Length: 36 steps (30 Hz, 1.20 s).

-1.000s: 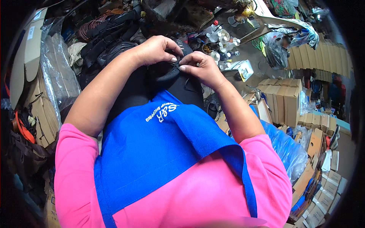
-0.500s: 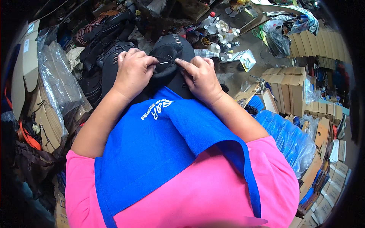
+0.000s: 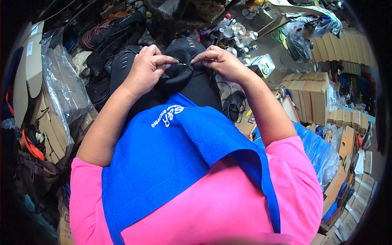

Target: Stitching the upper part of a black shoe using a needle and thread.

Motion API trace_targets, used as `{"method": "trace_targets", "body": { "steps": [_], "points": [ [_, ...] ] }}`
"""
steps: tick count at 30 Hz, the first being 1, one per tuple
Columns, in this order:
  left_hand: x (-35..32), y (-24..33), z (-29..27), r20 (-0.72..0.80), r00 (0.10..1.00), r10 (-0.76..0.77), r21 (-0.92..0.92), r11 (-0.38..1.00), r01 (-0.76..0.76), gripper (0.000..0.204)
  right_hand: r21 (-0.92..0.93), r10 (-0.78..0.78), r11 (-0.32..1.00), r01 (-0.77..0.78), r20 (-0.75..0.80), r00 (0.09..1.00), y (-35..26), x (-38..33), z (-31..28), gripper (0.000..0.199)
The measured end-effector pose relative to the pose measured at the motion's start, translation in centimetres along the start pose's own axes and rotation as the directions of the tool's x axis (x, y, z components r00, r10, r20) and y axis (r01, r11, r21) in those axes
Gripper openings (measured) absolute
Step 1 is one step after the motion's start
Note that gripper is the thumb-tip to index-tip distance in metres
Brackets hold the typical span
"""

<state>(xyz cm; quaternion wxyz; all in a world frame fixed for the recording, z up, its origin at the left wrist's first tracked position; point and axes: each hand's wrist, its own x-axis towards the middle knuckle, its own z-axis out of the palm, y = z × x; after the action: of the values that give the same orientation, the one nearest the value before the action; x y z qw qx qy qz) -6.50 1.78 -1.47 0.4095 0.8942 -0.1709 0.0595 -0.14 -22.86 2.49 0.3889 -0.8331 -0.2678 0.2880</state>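
Observation:
A black piece with a rounded, curved edge, which looks like a shoe (image 3: 176, 78), rests in my lap against my dark trousers. Over it, my left hand (image 3: 148, 67) is closed, its thumb and forefinger pinching one end of a thin, shiny needle (image 3: 182, 63). The needle lies almost level between both hands. From the other side my right hand (image 3: 222, 63) comes close, thumb and forefinger pressed together by the needle's right end. Whether those fingertips grip the needle or a thread is too small to tell.
A black shoe (image 3: 234, 105) lies on the floor to the right of my knees. Several bottles (image 3: 237, 32) stand ahead. Stacked cardboard boxes (image 3: 306, 96) and blue plastic-wrapped goods (image 3: 312, 149) are at right; plastic-covered cardboard (image 3: 61, 81) leans at left.
My right hand has lifted slightly, with its forearm swung outward, uncovering the shoe on the floor. The needle has turned from slanted to nearly level; my left hand has shifted slightly forward and right.

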Motion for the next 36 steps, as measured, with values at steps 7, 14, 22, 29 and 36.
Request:
{"method": "trace_targets", "body": {
  "steps": [7,14,22,29,36],
  "points": [
    [0.3,0.0,0.4,0.013,1.0,0.003,-0.004,1.0,-0.003,0.024,-0.011,-0.001,1.0,0.001,0.011,1.0,0.0,0.1,-0.3,0.026],
    [1.8,-0.5,0.6,0.08,0.995,0.064,-0.142,0.988,-0.052,0.021,0.096,0.001,0.995,-0.01,0.092,0.996,0.5,0.4,-0.6,0.027],
    [0.7,1.1,-0.3,0.127,0.981,-0.147,-0.156,0.974,0.166,0.023,0.422,0.149,0.896,-0.139,0.009,0.989,0.1,-0.4,0.9,0.029],
    [1.4,0.6,1.8,0.289,0.896,-0.338,-0.509,0.738,0.443,0.018,0.493,0.172,0.858,-0.142,-0.017,0.985,0.6,1.0,1.7,0.02],
    [1.9,0.9,0.9,0.154,0.973,-0.17,-0.359,0.908,0.215,0.01,0.216,0.134,0.968,-0.124,-0.032,0.99,-0.1,1.9,1.0,0.014]
  ]
}}
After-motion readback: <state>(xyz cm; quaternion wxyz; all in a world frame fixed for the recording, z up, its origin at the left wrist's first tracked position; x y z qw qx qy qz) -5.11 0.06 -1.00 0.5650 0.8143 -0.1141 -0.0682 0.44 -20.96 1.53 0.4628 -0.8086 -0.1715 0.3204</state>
